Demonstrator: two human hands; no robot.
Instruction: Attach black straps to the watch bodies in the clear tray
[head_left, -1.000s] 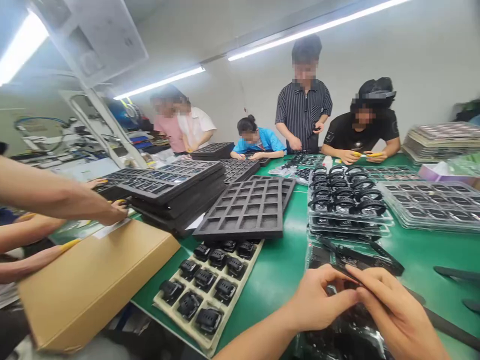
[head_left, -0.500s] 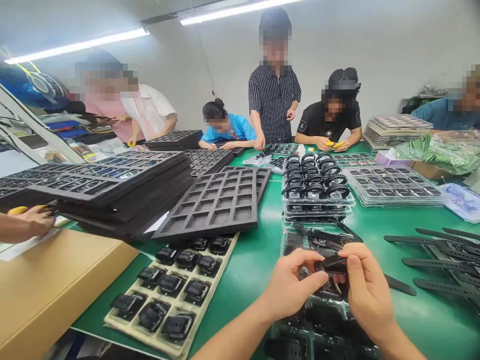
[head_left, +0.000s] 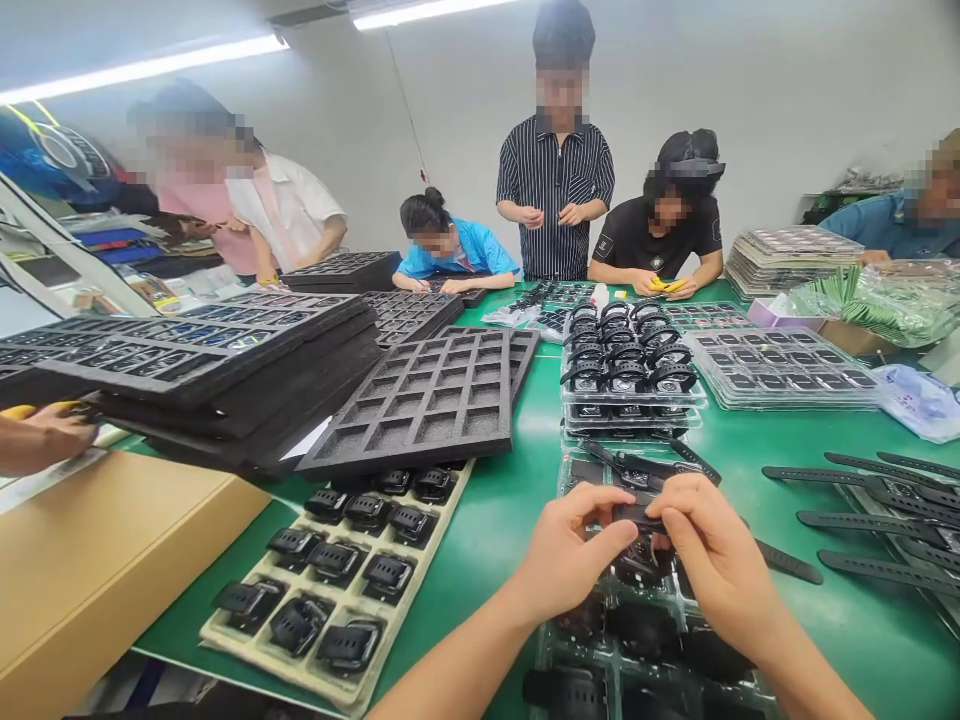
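My left hand [head_left: 576, 548] pinches one side of a black watch strap [head_left: 639, 513] between thumb and fingers. On its other side my right hand [head_left: 718, 548] grips the same strap, thumb and fingertips pressed together. The fingers hide much of it. Just under both hands lies a clear plastic tray [head_left: 551, 640] with black watches in its compartments. A watch [head_left: 637, 560] shows partly between my hands, and I cannot tell if the strap is joined to it. Another black strap end [head_left: 789, 562] sticks out past my right hand.
A beige tray [head_left: 397, 650] of black watches lies to the left, partly beneath a black foam tray [head_left: 420, 440]. Stacked clear trays [head_left: 634, 400] of watches stand ahead. Loose straps [head_left: 885, 530] lie at right, a cardboard box [head_left: 127, 560] at left. Several people work around the table.
My fingers have drawn closer together on the strap, the right hand moving slightly left. Across the table, the standing person has lifted a hand from the table to chest height.
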